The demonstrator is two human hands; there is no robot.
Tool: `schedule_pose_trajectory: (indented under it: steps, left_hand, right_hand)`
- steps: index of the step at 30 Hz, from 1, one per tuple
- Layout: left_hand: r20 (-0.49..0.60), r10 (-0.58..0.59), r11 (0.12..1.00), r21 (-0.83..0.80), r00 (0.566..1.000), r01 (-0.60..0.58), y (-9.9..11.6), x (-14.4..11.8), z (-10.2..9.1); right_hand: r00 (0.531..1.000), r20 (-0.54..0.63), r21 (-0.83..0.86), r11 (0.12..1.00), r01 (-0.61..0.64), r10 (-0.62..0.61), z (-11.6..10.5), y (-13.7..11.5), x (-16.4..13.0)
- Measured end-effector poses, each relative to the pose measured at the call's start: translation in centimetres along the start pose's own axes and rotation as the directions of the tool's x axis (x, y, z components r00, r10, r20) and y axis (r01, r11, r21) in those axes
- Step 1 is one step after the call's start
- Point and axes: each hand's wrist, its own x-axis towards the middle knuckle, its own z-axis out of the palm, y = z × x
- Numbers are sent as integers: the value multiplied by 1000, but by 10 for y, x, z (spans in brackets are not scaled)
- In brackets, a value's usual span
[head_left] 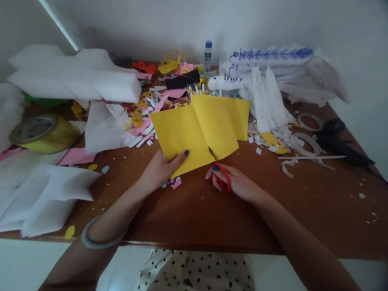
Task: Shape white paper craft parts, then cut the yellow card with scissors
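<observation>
Two hands on the job: left hand (160, 169) pins the folded yellow paper (198, 130) at its near edge on the table (276, 214), right hand (238, 185) is closed on red scissors (223, 177) biting in. That left thumb sits close to the blades, and a slipping fold would wreck the cut.

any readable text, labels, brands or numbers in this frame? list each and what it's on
None can be read.
Glue bottle: a small label near the blue cap, too blurred to read.
White paper model: blue pen marks, which look like drawn lines and patterns, not letters.
Yellow tape roll: no print that can be made out.
Yellow paper in the left hand and red scissors in the right hand: no print visible.
</observation>
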Motion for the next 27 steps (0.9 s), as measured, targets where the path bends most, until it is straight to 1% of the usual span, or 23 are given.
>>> schedule_pose_trajectory:
  steps: [5,13,19,27]
  left_hand:
    - [21,-12,1000,5,1000,12,0,0,-1]
    - [27,-9,999,39,1000,8,-6,2,0]
    - [22,8,999,42,1000,-9,-6,2,-1]
    - [84,-13,1000,29,996,10,-9,1,-2]
  right_hand:
    - [1000,-11,11,1000,-16,17,1,-2,0]
    - [1000,-20,9,1000,14,-14,1,0,0]
    - [999,-34,12,999,-32,32,1,0,1]
    - [999,-30,-8,1000,11,-11,1,-1,0]
